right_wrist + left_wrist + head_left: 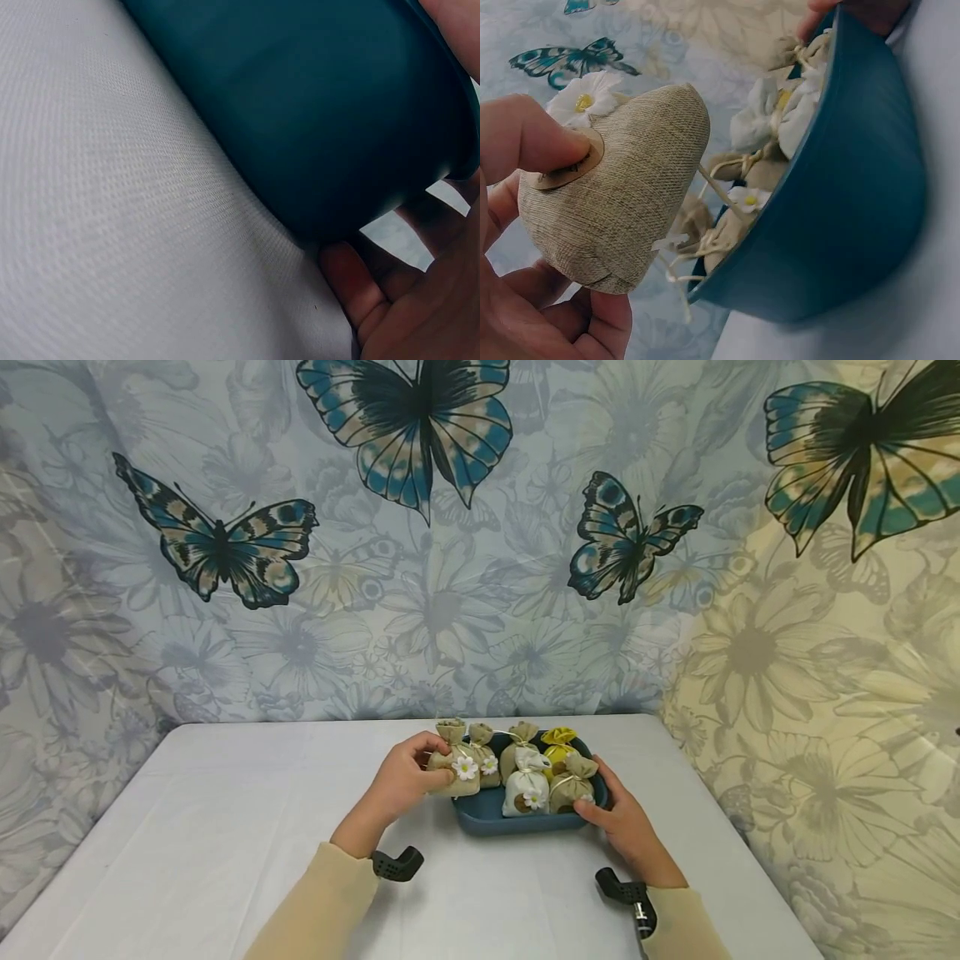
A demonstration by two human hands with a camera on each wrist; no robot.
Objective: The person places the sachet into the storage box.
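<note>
My left hand [393, 789] pinches a beige burlap drawstring pouch [467, 787] with a white flower, at the left end of a blue tray [517, 827]. In the left wrist view the thumb presses a round tan patch on this pouch [649, 165], which is apart from the tray [847, 187]. My right hand [630, 831] grips the tray's right end, thumb over the rim; the right wrist view shows fingers against its outer wall. Inside stand a white pouch [517, 787], a yellow pouch [553, 752] and several beige pouches, one at the right [566, 789].
The tray rests on a table with a white cloth [225, 827]. Behind the table hangs a backdrop [442, 635] printed with butterflies and flowers. A black wrist device [397, 864] is on the left wrist, another [626, 893] on the right.
</note>
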